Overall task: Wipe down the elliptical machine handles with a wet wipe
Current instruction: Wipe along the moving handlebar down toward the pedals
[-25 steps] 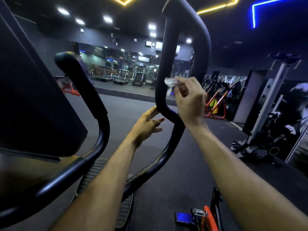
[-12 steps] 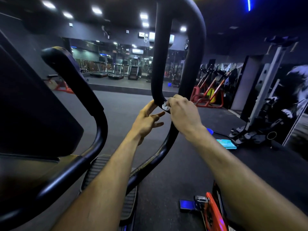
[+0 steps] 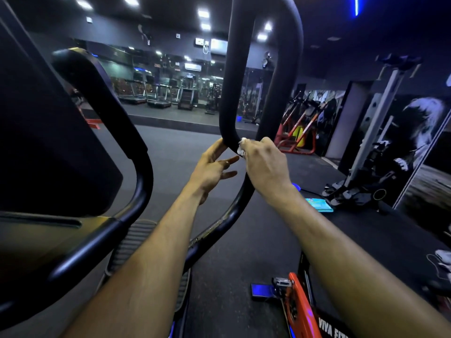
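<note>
The elliptical's black looped handle rises in the middle of the view and bends down into a lower bar. My right hand grips a small white wet wipe and presses it against the bottom of the loop. My left hand sits just left of the bend, fingers relaxed and spread, its thumb touching the handle. A second black handle curves up on the left.
The machine's dark console fills the left side. A ribbed foot pedal lies below my arms. A red-and-black machine part stands at the lower right, and a teal packet lies on the dark floor. Gym machines line the far wall.
My right hand slid the wipe down the handle from mid-height to the bottom of the loop. The left hand stayed by the bend.
</note>
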A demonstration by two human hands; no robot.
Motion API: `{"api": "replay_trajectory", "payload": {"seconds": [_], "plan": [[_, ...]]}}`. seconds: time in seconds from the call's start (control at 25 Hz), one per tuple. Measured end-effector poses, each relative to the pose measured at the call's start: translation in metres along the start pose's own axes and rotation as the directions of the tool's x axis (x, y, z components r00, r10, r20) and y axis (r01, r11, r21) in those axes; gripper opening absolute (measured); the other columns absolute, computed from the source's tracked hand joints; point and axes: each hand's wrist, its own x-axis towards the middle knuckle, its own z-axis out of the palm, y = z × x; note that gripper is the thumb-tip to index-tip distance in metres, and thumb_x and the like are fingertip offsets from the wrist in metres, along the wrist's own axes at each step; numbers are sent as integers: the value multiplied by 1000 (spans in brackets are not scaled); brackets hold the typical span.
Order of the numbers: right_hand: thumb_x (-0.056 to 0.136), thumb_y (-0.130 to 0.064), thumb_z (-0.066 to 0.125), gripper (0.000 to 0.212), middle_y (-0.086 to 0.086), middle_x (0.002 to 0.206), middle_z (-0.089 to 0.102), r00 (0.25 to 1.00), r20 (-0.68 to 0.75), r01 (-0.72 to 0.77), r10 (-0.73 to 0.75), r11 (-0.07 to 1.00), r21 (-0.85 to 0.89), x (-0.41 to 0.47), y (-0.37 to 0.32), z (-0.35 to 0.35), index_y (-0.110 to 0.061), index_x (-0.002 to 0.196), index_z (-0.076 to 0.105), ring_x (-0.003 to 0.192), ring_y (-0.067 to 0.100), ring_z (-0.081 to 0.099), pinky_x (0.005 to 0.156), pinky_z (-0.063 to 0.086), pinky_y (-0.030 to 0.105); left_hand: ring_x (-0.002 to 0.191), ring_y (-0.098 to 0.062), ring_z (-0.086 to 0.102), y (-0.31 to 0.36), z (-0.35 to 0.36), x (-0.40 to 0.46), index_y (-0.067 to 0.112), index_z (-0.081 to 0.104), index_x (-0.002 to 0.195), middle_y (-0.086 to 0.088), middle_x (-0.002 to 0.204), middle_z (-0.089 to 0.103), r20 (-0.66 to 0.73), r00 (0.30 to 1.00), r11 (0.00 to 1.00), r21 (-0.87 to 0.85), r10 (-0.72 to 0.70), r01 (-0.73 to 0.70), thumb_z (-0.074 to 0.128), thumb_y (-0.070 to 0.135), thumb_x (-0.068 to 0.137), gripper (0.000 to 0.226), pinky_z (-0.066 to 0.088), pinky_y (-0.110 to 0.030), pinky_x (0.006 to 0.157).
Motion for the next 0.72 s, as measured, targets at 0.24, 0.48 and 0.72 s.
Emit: {"api": "replay_trajectory", "payload": {"seconds": [0.24, 0.48, 0.72], "plan": [[94, -10, 64, 11, -2, 94, 60, 983, 83, 161, -163, 987, 28, 1, 22, -9, -15, 101, 71, 82, 19, 59, 61, 57, 42, 126, -13, 66, -1, -2, 1, 31, 48, 155, 15, 158, 49, 24, 1000, 1000, -18, -14, 15, 36, -18, 100, 74, 59, -44, 100], [94, -6, 60, 5, 8, 98, 63, 946, -230, 270, -226, 946, 179, 43, 2, -6, -5, 92, 66, 85, 21, 64, 67, 59, 36, 133, -21, 62, -5, -5, 0, 35, 34, 161, 4, 154, 53, 89, 990, 963, -237, -108, 126, 37, -18, 101, 80, 54, -45, 107], [95, -15, 59, 8, 4, 97, 58, 996, 2, 91, -92, 993, 74, 1, 26, 18, -9, 92, 64, 74, 25, 63, 56, 56, 40, 129, -19, 65, -13, 4, 0, 31, 40, 157, 4, 151, 57, 133, 982, 900, -396, -137, 179, 41, -20, 101, 76, 56, -45, 105]]}}
